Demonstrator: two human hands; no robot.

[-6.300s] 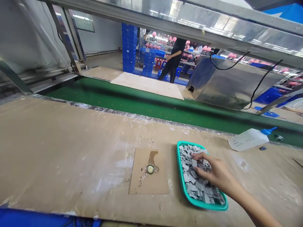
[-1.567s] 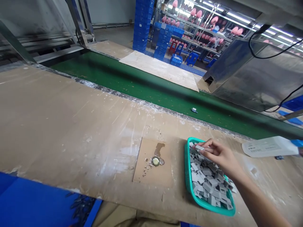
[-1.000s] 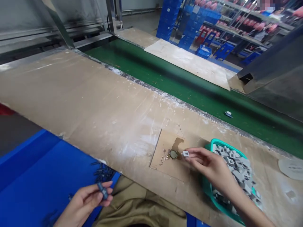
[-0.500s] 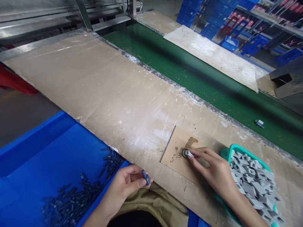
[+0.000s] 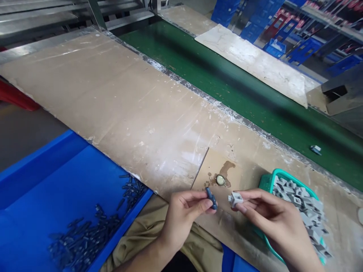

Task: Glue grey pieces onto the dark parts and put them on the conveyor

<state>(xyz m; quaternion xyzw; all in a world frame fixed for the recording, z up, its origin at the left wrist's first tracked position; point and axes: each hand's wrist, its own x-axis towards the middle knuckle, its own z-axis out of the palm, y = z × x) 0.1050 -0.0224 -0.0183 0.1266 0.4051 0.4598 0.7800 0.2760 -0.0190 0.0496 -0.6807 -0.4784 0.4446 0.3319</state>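
Note:
Pinched in my left hand (image 5: 188, 211) is a small dark blue plastic pin (image 5: 211, 198), its narrow end pointing up. My right hand (image 5: 272, 213) grips a light grey hollow plastic block (image 5: 236, 199) with a square opening and a small stub facing left. The two parts are close together but apart. Just beyond them a bottle cap (image 5: 220, 180) lies on a square of cardboard (image 5: 202, 170) with wet stains around it. A green basket (image 5: 275, 174) heaped with grey blocks (image 5: 303, 207) stands beside my right hand.
At the lower left, a blue bin (image 5: 51, 173) contains many dark blue pins (image 5: 85, 241). Beyond the worktable (image 5: 113, 102) runs a green conveyor belt (image 5: 227, 88), carrying one small grey-and-blue piece (image 5: 315, 149). A pale board (image 5: 255, 60) lies along the belt's far side.
My right hand has lifted the grey block off the bottle cap and drawn it nearer. My left hand has moved right with the blue pin, bringing the parts close together.

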